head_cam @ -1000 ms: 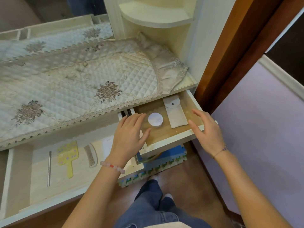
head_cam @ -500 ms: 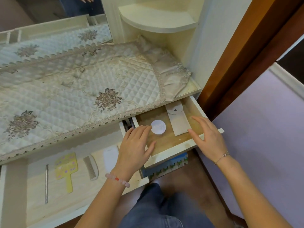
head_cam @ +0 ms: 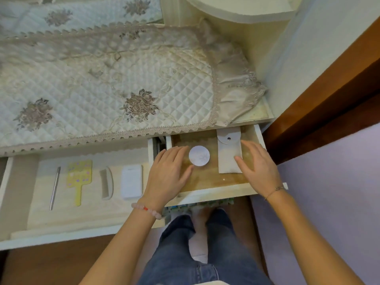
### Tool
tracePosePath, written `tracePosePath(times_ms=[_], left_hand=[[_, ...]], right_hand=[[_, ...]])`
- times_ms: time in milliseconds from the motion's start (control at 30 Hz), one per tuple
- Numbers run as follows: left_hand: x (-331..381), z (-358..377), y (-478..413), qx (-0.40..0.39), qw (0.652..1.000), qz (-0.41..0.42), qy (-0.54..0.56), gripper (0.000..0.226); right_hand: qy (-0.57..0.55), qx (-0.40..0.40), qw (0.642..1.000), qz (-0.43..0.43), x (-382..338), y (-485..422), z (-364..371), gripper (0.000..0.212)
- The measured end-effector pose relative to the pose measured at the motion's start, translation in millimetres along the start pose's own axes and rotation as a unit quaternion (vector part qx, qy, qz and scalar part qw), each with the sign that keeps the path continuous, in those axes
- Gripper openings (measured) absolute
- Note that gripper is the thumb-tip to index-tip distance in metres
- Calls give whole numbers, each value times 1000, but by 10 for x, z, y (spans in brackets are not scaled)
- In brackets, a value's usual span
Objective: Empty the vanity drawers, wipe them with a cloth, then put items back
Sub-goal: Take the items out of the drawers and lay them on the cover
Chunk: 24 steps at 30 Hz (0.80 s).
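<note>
In the lower left of the frame a wide drawer (head_cam: pixel 61 236) is seen pulled out, its floor covered by a pale liner. Four things are laid on it in a row, apart from one another: a thin metal rod (head_cam: pixel 55 188) at the far left, then a yellow hand mirror (head_cam: pixel 79 177) with its handle toward the bottom of the frame, then a pale comb (head_cam: pixel 107 183), then a white rectangular case (head_cam: pixel 131 182). Above the drawer, the upper left and centre of the frame are filled by a quilted cover (head_cam: pixel 102 89) with embroidered flowers, spread over the vanity top.

Right of centre a small drawer (head_cam: pixel 216 195) with a brown wooden floor is also open. The left hand (head_cam: pixel 166 177), with a bead bracelet (head_cam: pixel 146 208) at the wrist, is laid over this drawer's left part, fingers straight and released, nothing grasped. A round white jar (head_cam: pixel 199 155) is found just beside its fingertips, between forefinger and spread thumb; contact cannot be told. Further right a white pouch (head_cam: pixel 228 153) with a snap flap lies flat on the drawer floor. The right hand (head_cam: pixel 259 169), a thin chain bracelet (head_cam: pixel 275 190) at the wrist, is held over the pouch's right edge with fingers extended and relaxed, nothing gripped; the hand is blurred, and whether the pouch is touched cannot be told.

At the bottom centre, legs in blue jeans (head_cam: pixel 185 254) are seen.
</note>
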State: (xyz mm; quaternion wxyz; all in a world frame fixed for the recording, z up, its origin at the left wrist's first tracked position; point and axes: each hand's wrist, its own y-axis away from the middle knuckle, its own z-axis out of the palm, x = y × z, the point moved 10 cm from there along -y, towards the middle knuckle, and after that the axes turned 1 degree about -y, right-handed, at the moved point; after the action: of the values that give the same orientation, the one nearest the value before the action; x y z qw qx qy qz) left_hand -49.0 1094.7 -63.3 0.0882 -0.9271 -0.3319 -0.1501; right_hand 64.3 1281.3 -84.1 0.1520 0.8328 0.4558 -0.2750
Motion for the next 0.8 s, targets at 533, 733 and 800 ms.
tracePosePath(times_ms=[533, 733, 800], left_hand=[[-27, 970, -162, -41, 975, -202, 80, 47], [-265, 1242, -416, -32, 965, -239, 104, 51], [-340, 1358, -492, -41, 963, -241, 110, 52]], right_hand=[[-39, -143, 989, 10, 843, -487, 563, 52], [-86, -116, 987, 74, 962, -745, 794, 57], [-103, -104, 983, 110, 1043, -812, 865, 61]])
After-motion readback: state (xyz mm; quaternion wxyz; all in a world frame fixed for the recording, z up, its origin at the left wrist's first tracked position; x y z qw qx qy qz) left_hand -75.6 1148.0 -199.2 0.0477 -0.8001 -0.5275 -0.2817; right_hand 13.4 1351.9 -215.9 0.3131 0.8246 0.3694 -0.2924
